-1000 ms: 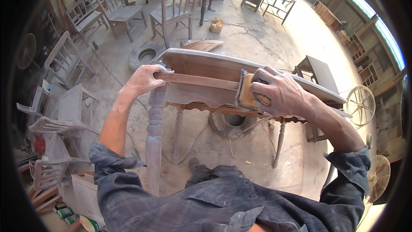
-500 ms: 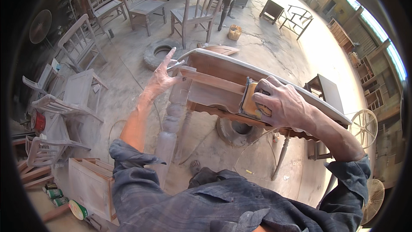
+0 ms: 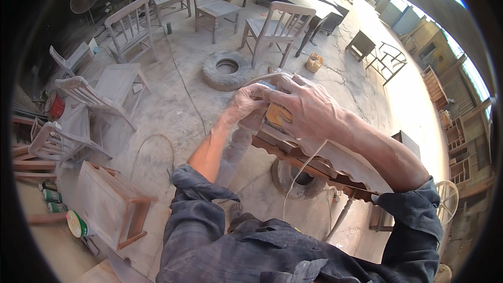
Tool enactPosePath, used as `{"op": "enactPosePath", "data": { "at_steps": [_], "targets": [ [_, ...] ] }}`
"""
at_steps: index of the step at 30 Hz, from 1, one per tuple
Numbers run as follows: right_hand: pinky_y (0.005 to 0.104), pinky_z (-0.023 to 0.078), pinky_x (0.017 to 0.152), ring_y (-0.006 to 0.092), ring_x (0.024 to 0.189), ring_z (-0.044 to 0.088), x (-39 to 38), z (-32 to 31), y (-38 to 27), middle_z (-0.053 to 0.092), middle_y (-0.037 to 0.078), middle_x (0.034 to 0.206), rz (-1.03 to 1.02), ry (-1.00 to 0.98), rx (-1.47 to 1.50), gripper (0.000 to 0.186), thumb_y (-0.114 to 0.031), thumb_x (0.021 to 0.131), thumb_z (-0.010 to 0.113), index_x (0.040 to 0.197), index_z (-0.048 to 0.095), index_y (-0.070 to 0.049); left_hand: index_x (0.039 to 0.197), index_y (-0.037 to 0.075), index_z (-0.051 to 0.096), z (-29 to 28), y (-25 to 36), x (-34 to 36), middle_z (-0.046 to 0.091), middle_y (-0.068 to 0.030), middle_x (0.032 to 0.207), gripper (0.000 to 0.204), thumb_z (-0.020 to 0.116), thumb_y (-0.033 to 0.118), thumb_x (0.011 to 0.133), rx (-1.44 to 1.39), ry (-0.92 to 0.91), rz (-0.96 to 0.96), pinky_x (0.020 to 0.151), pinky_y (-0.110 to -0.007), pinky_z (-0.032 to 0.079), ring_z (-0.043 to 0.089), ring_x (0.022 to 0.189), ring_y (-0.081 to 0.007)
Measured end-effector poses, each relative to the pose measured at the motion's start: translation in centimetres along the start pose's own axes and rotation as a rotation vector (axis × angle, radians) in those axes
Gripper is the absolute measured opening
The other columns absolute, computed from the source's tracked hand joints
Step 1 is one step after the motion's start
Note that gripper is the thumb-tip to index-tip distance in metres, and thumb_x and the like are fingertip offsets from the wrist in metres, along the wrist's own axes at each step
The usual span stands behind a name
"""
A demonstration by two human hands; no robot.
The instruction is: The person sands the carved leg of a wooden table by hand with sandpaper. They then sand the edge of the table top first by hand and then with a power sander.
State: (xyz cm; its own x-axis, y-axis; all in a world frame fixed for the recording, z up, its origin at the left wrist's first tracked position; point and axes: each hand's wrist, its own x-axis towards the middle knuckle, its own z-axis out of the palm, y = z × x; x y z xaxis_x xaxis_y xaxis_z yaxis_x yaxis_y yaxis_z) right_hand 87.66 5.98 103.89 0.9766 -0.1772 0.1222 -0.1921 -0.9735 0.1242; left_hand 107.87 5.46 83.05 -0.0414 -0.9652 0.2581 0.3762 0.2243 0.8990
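My right hand [image 3: 310,104] grips a yellow sander [image 3: 276,115], and a pale cord [image 3: 303,170] hangs down from beneath that hand. The sander is at the left end of a wooden table [image 3: 335,172] with a scalloped lower edge. My left hand [image 3: 245,105] is closed at that same end, its fingertips close against the sander and my right hand. What the left fingers hold, if anything, is hidden. A dusty turned leg [image 3: 234,149] stands below my left hand. My right forearm covers much of the tabletop.
One tire [image 3: 226,69] lies beyond the table, another tire [image 3: 298,179] beneath it. Dusty chairs [image 3: 275,31] stand ahead and to the left. At lower left is a wooden cabinet [image 3: 102,204] beside several cans. A yellowish container [image 3: 314,63] sits on the floor ahead.
My right hand has moved left along the table with the sander, up to my left hand. My left hand's spread fingers have closed. The whole view has shifted.
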Motion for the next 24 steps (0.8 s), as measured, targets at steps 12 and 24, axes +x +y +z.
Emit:
{"op": "enactPosePath", "data": {
  "at_steps": [12, 24],
  "targets": [
    [0.0467, 0.06, 0.086, 0.0371, 0.111, 0.063, 0.7, -0.5, 0.4, 0.061, 0.013, 0.115, -0.027, -0.059, 0.008, 0.071, -0.022, 0.075, 0.08, 0.142, 0.059, -0.023, 0.119, 0.0, 0.072, 0.0, -1.1, 0.2, 0.075, -0.0029, 0.108, 0.03, 0.076, -0.001, 0.09, -0.027, 0.038, 0.023, 0.088, -0.026, 0.058, 0.069, 0.099, -0.0109],
    [0.0486, 0.06, 0.078, 0.0401, 0.104, 0.067, 4.6, 0.3, 0.6, 0.061, 0.017, 0.113, 0.019, -0.055, -0.021, 0.041, -0.025, 0.08, 0.075, 0.117, 0.066, -0.01, 0.124, 0.0, 0.07, -1.4, -3.2, 0.5, 0.075, -0.0036, 0.114, 0.032, 0.074, -0.001, 0.093, -0.073, 0.008, 0.163, 0.094, -0.027, 0.058, 0.068, 0.105, -0.0105]
  ]
}}
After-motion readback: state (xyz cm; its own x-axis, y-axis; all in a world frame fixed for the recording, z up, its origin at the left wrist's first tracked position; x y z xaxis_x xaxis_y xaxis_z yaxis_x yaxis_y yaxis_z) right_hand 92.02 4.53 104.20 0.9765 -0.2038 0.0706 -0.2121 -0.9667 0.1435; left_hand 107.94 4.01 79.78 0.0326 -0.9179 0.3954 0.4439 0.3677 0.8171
